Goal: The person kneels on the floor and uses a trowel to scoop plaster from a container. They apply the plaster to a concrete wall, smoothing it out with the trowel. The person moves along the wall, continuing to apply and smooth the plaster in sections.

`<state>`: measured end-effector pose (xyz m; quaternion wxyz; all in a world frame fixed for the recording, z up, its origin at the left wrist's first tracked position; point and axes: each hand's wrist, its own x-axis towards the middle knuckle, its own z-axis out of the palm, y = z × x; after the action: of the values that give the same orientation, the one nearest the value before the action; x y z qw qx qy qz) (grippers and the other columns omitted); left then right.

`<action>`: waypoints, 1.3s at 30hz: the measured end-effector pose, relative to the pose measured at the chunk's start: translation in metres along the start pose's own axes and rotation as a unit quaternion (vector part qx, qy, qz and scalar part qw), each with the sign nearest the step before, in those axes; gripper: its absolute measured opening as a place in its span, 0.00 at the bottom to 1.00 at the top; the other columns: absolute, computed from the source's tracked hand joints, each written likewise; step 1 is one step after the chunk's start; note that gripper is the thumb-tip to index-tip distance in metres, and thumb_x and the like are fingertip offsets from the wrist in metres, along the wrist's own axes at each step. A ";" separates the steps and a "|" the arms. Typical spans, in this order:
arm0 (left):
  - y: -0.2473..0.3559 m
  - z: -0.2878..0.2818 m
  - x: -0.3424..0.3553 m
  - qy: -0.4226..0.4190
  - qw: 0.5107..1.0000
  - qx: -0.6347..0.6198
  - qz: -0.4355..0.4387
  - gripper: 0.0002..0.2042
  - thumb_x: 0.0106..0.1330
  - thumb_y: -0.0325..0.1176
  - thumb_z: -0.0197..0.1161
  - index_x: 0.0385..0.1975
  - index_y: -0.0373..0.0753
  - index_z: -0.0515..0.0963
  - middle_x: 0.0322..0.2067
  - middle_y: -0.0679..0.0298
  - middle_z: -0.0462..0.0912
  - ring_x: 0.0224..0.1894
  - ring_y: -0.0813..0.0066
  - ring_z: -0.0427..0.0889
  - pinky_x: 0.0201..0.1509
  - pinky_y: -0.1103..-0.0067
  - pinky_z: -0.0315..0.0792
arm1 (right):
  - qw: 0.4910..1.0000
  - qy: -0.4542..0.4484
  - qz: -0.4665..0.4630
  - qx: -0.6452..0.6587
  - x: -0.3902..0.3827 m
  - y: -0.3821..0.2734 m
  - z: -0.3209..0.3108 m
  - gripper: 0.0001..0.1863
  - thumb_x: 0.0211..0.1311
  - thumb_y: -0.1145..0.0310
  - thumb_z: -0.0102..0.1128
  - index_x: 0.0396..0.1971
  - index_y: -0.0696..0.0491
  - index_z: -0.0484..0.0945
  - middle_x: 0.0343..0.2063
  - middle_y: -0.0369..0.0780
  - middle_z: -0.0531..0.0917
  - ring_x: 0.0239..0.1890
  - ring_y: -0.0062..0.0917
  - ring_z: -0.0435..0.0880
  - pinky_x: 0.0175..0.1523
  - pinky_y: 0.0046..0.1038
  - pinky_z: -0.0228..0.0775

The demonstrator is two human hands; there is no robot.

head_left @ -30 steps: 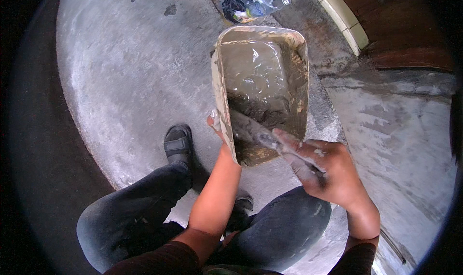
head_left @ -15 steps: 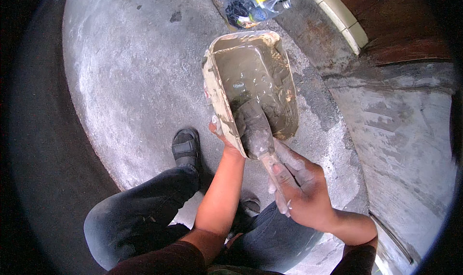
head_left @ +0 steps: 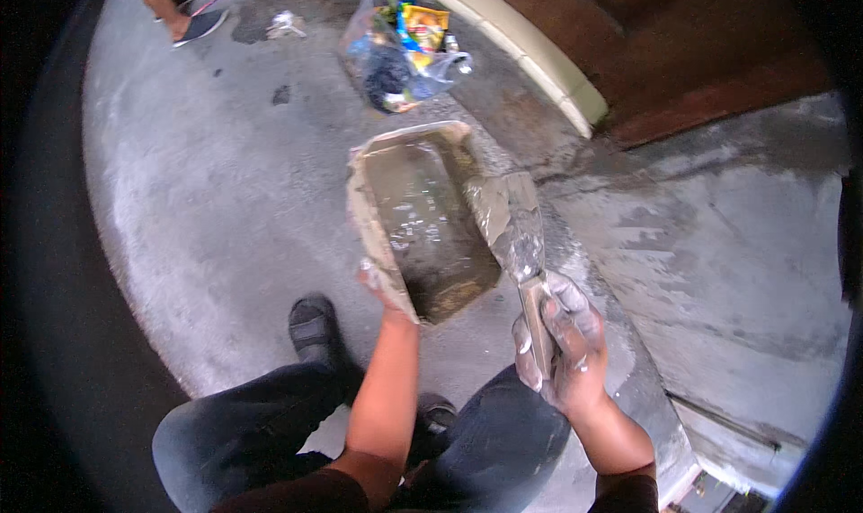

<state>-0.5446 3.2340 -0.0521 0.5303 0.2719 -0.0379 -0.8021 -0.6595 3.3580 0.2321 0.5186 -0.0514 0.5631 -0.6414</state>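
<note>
Right hand (head_left: 575,351): curled firmly round the handle of a scraper, fingers and palm smeared pale grey.
Scraper (head_left: 521,234): blade coated with wet paste, at the tub's right edge; blur leaves it unclear whether blade and rim touch.
Left hand (head_left: 382,288): part-closed on the tub's left wall by the near-left corner, bearing its weight; the fingers underneath are hidden.
Tub (head_left: 360,207): rectangular, held above the floor between the forearms and the far edge; grey paste (head_left: 418,198) lies inside, its walls crusted.
Step in hand: judged to be working paste with the blade, which carries a load.
Next move: would call for a steady tub and a blade kept flat, lest paste slide off.
Floor (head_left: 207,243): grey, scuffed concrete, its left edge bordering darkness.
Far edge: a clear bag (head_left: 387,68) of mixed items, beside a pale kerb (head_left: 539,59).
Far-left corner: another person's shoe (head_left: 200,27).
Right side: a stained grey surface (head_left: 719,243) below a brown one (head_left: 701,45).
</note>
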 end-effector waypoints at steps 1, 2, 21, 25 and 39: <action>0.006 0.004 -0.002 0.007 1.000 0.006 -0.004 0.40 0.64 0.69 0.46 0.66 0.44 0.66 0.62 0.59 0.71 0.62 0.57 0.72 0.65 0.58 0.71 | 0.999 0.003 -0.007 -0.031 0.004 -0.001 -0.012 0.19 0.72 0.64 0.52 0.58 0.55 0.68 0.24 0.45 0.79 0.10 0.25 0.71 0.13 0.23 0.61; 0.012 0.007 -0.005 0.013 1.000 0.013 -0.009 0.40 0.64 0.70 0.46 0.66 0.45 0.67 0.62 0.59 0.72 0.61 0.56 0.73 0.63 0.57 0.72 | 0.998 0.027 -0.033 -0.044 0.008 -0.003 -0.021 0.19 0.72 0.64 0.52 0.57 0.55 0.68 0.24 0.45 0.79 0.11 0.24 0.71 0.13 0.23 0.61; 0.050 0.008 -0.010 -0.076 0.996 -0.034 -0.036 0.41 0.60 0.69 0.56 0.67 0.46 0.66 0.65 0.60 0.70 0.64 0.55 0.70 0.69 0.55 0.65 | 0.285 0.172 -0.333 -0.882 0.125 -0.024 -0.206 0.40 0.59 0.69 0.51 0.73 0.26 0.59 0.43 0.48 0.74 0.40 0.37 0.74 0.43 0.36 0.68; 0.052 -0.010 -0.007 -0.092 0.994 -0.029 -0.042 0.40 0.60 0.68 0.56 0.67 0.47 0.67 0.65 0.61 0.71 0.63 0.55 0.71 0.68 0.56 0.66 | 0.247 0.193 -0.344 -0.885 0.137 -0.027 -0.208 0.40 0.60 0.71 0.51 0.73 0.27 0.60 0.44 0.47 0.74 0.40 0.36 0.75 0.42 0.36 0.67; 0.058 -0.020 -0.007 -0.076 0.996 -0.011 -0.043 0.41 0.60 0.69 0.56 0.68 0.47 0.66 0.65 0.62 0.70 0.64 0.56 0.70 0.68 0.57 0.66 | 0.263 0.266 -0.349 -0.859 0.142 -0.019 -0.230 0.41 0.56 0.80 0.51 0.70 0.29 0.66 0.43 0.48 0.74 0.40 0.39 0.75 0.45 0.39 0.70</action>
<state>-0.4846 3.2191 -0.0459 0.4935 0.2055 -0.0573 -0.8432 -0.8857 3.4062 0.0907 -0.2812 -0.4851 0.8192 0.1208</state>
